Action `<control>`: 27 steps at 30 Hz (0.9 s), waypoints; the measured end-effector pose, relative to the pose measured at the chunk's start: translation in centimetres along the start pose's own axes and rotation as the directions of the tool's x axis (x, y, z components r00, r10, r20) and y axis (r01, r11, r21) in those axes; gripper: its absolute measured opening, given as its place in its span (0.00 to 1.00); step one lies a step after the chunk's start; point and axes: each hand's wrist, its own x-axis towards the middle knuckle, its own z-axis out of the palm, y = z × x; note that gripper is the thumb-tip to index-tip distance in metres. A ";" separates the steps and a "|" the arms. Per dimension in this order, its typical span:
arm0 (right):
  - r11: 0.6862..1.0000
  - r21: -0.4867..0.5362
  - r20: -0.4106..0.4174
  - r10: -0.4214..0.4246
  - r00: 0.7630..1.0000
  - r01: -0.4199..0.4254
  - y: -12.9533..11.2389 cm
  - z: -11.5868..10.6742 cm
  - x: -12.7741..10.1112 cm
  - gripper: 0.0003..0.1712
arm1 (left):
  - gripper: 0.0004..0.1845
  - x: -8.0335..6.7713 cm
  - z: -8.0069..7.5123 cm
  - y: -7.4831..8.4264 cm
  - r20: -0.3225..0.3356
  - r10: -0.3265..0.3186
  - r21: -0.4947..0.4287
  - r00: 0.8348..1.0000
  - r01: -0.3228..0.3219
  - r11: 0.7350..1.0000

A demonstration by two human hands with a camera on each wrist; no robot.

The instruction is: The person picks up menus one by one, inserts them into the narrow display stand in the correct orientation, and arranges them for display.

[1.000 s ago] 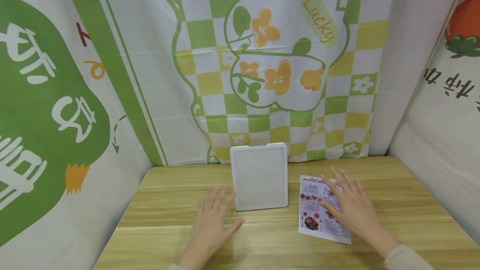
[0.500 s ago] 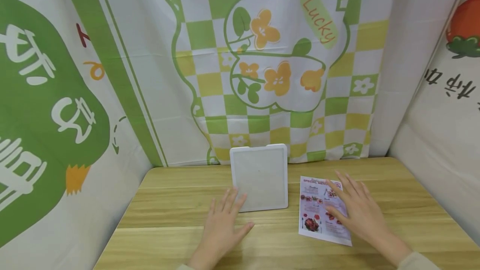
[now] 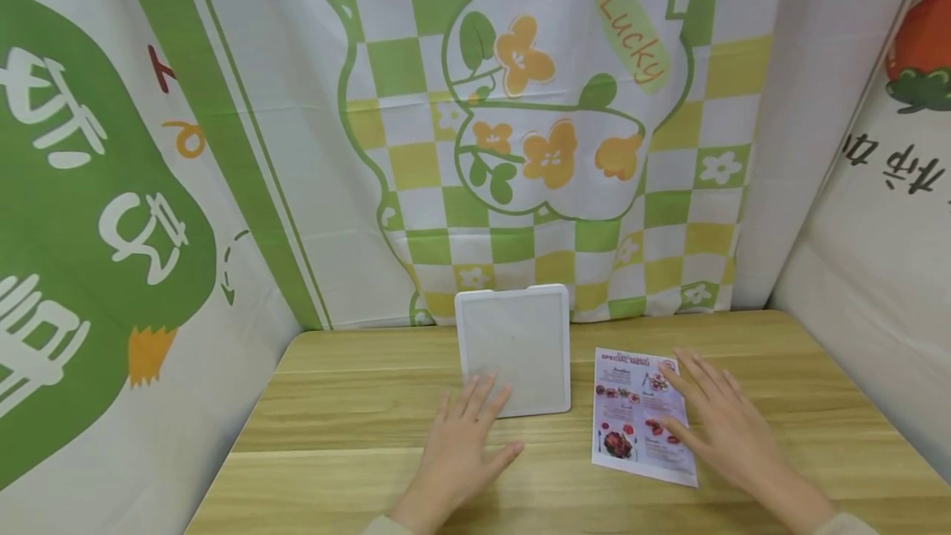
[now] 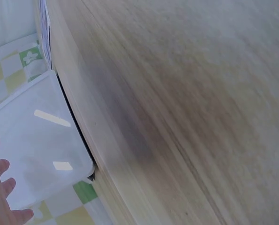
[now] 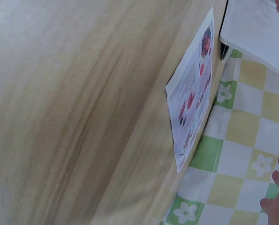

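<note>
A white-framed stand with a pale blank panel (image 3: 516,345) stands upright on the table in the head view. My left hand (image 3: 461,452) hovers in front of its lower left corner, fingers spread and holding nothing. To the right, a printed menu sheet (image 3: 617,411) lies flat, with the heading "SPECIAL MENU" and food pictures. Above its right edge hangs my right hand (image 3: 731,436), fingers apart and holding nothing. The left wrist view shows the stand (image 4: 41,131) beyond my fingertips. In the right wrist view the menu sheet (image 5: 193,98) lies below the hand, apart from the fingers.
The wooden table (image 3: 327,411) reaches back to a hanging cloth (image 3: 416,163) with green and yellow checks and the word "Lucky". Printed cloth walls (image 3: 82,213) close in the left and right sides.
Both hands have drifted to the right in the head view. The left hand now overlaps the stand's lower edge, and the right hand covers less of the menu sheet. The stand and sheet have stayed put.
</note>
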 end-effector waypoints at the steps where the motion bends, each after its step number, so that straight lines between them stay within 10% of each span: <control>1: 1.000 0.004 -0.003 -0.004 1.000 0.004 0.1 0.0 -0.1 0.47 | 0.40 0.1 0.1 0.1 0.005 0.003 0.001 1.000 -0.003 1.000; 27: 0.995 0.093 0.033 0.029 0.999 -0.032 1.0 0.6 -2.4 0.45 | 0.36 2.4 1.8 2.4 0.083 0.187 -0.065 0.979 -0.182 0.981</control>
